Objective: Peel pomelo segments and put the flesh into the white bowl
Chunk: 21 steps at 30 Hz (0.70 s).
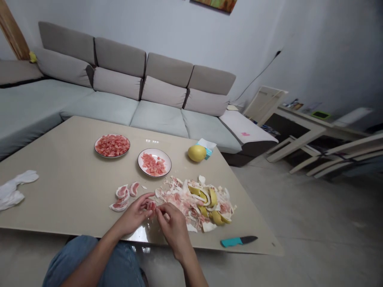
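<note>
Between my hands is a small piece of red pomelo flesh. My left hand is closed around it with thumb and fingers. My right hand pinches at its right edge, and the fingertips partly hide it. Several pomelo segments with white skin lie just left of my left hand. Beyond my right hand spreads a heap of yellow pomelo peel, white pith and pink membrane. A white plate with some red pulp pieces stands ahead, and a fuller plate of pulp is farther left.
A whole yellow pomelo sits by a blue tissue pack near the far right edge. A knife with a teal handle lies at the near right edge. White crumpled plastic is at the left. A sofa stands behind the table.
</note>
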### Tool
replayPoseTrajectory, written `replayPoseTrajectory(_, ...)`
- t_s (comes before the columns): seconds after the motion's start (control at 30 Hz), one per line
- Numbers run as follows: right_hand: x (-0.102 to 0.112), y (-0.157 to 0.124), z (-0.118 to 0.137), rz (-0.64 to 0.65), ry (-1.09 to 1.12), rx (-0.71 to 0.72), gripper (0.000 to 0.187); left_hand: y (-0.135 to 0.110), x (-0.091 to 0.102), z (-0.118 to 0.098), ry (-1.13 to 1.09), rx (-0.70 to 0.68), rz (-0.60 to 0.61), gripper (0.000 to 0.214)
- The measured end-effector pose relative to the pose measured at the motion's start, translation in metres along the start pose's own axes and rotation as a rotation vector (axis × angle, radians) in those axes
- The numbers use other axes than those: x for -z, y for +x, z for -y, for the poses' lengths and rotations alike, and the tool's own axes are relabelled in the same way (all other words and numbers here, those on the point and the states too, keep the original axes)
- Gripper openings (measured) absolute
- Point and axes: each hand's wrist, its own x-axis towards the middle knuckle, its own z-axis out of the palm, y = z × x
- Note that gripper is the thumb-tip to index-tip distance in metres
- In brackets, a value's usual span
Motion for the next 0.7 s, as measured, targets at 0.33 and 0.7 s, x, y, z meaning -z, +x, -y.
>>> replayPoseTrajectory(0.33,0.002,0.002,0.005,-0.021,0.116,-0.048,0.019,-0.002,0.002,-0.001,-0.07,0.024,0.036,0.044)
replayPoseTrajectory(0.7,-0.008,0.0,0.001,0.005,0.011,0.07,0.014,-0.003,-0.002,-0.003,-0.217,0.175,0.015,0.041)
